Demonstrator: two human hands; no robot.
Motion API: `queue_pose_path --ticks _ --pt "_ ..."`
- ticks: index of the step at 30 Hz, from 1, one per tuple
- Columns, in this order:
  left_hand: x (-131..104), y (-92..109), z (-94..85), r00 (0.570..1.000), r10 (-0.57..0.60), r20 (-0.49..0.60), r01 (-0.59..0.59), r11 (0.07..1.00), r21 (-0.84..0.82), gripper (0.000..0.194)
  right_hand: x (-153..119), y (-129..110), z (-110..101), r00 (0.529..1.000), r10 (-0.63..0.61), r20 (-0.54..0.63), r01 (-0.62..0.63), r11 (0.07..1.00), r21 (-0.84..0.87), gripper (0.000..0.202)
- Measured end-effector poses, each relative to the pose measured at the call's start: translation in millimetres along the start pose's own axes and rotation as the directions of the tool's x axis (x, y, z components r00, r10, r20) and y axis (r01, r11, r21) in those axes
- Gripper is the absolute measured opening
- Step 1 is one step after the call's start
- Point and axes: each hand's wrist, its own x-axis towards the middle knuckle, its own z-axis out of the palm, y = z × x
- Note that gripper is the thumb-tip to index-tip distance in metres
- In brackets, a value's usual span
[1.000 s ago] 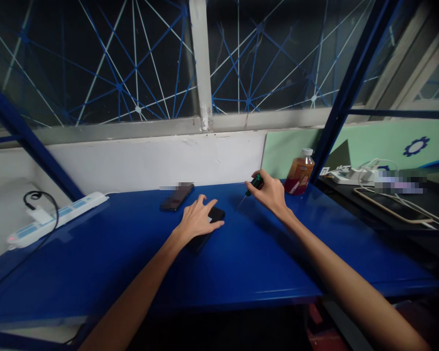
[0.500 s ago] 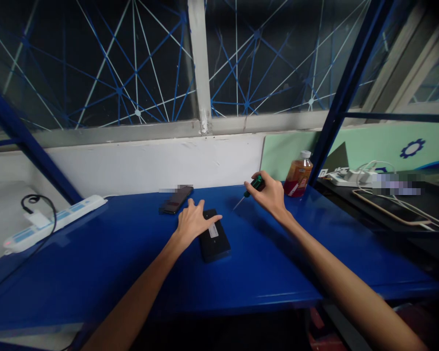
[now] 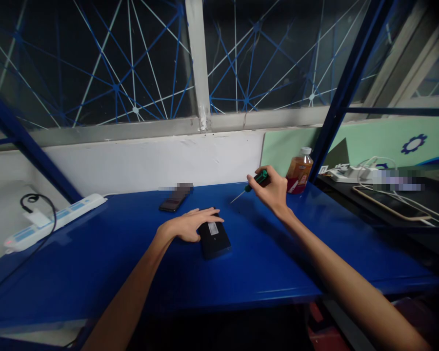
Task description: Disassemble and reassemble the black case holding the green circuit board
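A flat black box [image 3: 215, 243] with a white label lies on the blue table. My left hand [image 3: 188, 224] reaches over its far end, fingers stretched across the top and thumb by its left side; contact beneath the fingers is hidden. Right of the box, my right hand [image 3: 272, 187] is closed around the green handle of a screwdriver [image 3: 256, 180]. The thin shaft slants down to the left, its tip above the tabletop and apart from the box.
A dark phone [image 3: 173, 200] lies behind the box. A bottle of orange-red drink [image 3: 300, 170] stands at the back right. On the left is a white power strip [image 3: 62, 219] with a black cable. Another phone [image 3: 391, 204] and white cables rest on the dark surface at right.
My left hand has turned, its spread fingers now drawn together across the top of the box. My right hand has moved slightly right and up, tilting the screwdriver flatter.
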Motion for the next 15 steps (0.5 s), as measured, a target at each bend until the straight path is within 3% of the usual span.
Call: queue_pose_path --ticks 5,11,15 --pt "-0.2 6.0 -2.8 0.999 -0.054 0.005 0.053 0.997 0.052 0.086 -0.6 -0.6 0.4 1.000 0.002 0.005 -0.002 1.000 -0.001 0.025" --pt "-2.6 -1.7 -0.9 0.954 -0.212 -0.213 0.247 0.957 0.154 0.074 1.2 -0.5 -2.6 1.000 0.020 0.023 -0.021 0.999 0.042 0.024" --pt "-6.2 -11.8 0.0 0.931 -0.271 -0.243 0.302 0.948 0.099 0.077 1.4 -1.1 -3.8 0.998 0.042 0.057 -0.051 0.984 0.170 0.023"
